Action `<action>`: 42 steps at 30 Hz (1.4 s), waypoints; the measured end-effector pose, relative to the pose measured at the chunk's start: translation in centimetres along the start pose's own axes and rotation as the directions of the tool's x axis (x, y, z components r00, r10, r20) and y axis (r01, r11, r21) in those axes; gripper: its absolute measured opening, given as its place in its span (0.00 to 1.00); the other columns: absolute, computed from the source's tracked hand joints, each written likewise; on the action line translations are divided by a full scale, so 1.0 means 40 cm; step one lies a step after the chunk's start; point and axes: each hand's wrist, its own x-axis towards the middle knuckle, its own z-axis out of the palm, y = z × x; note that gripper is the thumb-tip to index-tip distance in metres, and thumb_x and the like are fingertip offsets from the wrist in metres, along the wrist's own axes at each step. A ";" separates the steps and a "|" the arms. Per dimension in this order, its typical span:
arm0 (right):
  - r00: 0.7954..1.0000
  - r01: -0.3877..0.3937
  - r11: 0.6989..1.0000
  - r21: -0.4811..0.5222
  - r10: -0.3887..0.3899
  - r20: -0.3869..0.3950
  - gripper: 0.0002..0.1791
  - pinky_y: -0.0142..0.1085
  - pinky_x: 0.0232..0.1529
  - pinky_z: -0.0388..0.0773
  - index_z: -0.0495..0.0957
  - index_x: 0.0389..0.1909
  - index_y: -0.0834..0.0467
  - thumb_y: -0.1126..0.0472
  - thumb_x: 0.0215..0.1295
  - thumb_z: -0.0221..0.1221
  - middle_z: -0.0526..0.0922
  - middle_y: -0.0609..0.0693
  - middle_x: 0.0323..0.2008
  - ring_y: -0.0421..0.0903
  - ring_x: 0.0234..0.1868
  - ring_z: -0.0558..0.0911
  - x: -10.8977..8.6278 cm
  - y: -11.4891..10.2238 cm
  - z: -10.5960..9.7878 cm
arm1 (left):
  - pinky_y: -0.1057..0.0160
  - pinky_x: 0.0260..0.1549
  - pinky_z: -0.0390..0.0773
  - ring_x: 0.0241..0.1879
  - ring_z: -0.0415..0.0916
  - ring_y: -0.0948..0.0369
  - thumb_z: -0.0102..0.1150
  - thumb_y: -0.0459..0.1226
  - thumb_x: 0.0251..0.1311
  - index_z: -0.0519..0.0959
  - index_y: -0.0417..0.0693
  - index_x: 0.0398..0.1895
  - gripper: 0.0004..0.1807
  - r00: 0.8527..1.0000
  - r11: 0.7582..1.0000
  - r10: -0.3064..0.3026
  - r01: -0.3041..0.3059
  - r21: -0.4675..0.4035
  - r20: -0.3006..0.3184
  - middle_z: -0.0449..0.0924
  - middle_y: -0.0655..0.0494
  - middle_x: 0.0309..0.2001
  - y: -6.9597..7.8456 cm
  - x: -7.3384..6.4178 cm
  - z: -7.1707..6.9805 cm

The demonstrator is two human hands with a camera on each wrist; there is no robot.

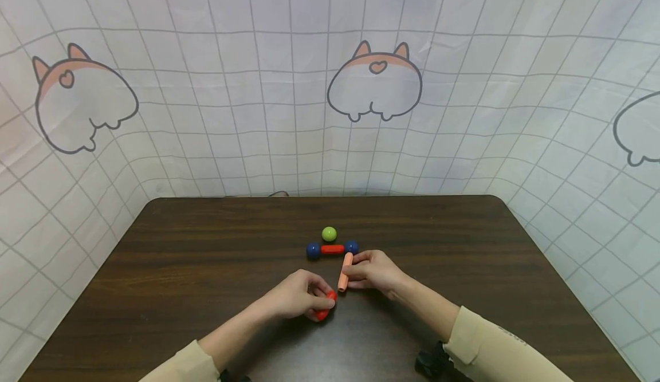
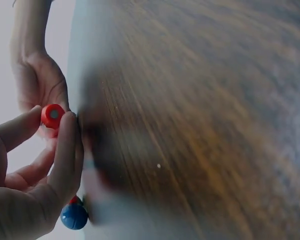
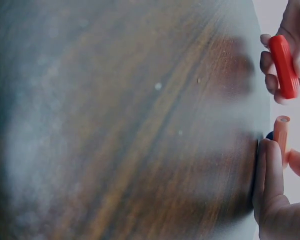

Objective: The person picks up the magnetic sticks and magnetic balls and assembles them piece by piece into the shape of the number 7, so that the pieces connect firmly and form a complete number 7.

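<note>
Two hands, each pinching one short rod above a dark wooden table [image 1: 180, 256].

Head view: left hand [image 1: 296, 296] pinches a red rod [image 1: 326, 306]; right hand [image 1: 376, 270] pinches an orange rod [image 1: 345, 271], whose far end meets a blue ball [image 1: 352, 247]. Second red rod [image 1: 332, 249] joins that ball to another blue ball [image 1: 313, 250]; green ball [image 1: 329, 233] lies behind.
Left wrist view: fingertips [image 2: 67, 130] clamp the red rod's end.
Right wrist view: fingers [image 3: 272, 165] grip the orange rod.

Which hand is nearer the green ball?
Right. The right hand holds the light orange stick just below and right of the green ball; the left hand, gripping a red stick, sits farther toward the person.
</note>
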 end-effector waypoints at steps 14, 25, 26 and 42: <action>1.000 -0.002 1.000 0.003 0.002 0.001 0.25 0.42 0.45 0.84 0.66 0.60 0.77 0.70 0.69 0.64 0.82 0.64 0.44 0.49 0.41 0.87 -0.003 -0.006 -0.001 | 0.57 0.34 0.86 0.30 0.84 0.59 0.68 0.30 0.65 0.81 0.33 0.46 0.11 0.995 0.978 -0.100 0.100 -0.182 0.006 0.83 0.47 0.34 -0.003 0.016 0.019; 1.000 -0.002 1.000 0.008 0.002 0.002 0.25 0.42 0.46 0.84 0.66 0.60 0.77 0.70 0.69 0.64 0.83 0.64 0.45 0.50 0.42 0.87 -0.003 -0.001 -0.002 | 0.56 0.34 0.86 0.31 0.84 0.59 0.68 0.29 0.65 0.80 0.31 0.49 0.13 0.994 0.970 -0.104 0.106 -0.220 0.020 0.83 0.47 0.34 -0.002 0.021 0.025; 1.000 -0.003 1.000 0.009 0.003 -0.002 0.24 0.42 0.46 0.84 0.66 0.60 0.77 0.70 0.69 0.64 0.83 0.65 0.45 0.50 0.42 0.87 -0.003 -0.001 -0.001 | 0.56 0.34 0.86 0.31 0.84 0.59 0.67 0.29 0.65 0.80 0.30 0.49 0.13 0.994 0.968 -0.104 0.106 -0.227 0.021 0.84 0.47 0.34 -0.002 0.022 0.025; 0.999 -0.015 1.000 -0.007 0.015 -0.029 0.23 0.41 0.45 0.84 0.67 0.58 0.73 0.69 0.69 0.65 0.83 0.63 0.44 0.48 0.41 0.87 0.001 -0.002 0.002 | 0.57 0.36 0.86 0.33 0.85 0.58 0.67 0.28 0.65 0.80 0.29 0.50 0.13 0.995 0.962 -0.104 0.102 -0.253 0.006 0.86 0.46 0.36 0.003 0.020 0.029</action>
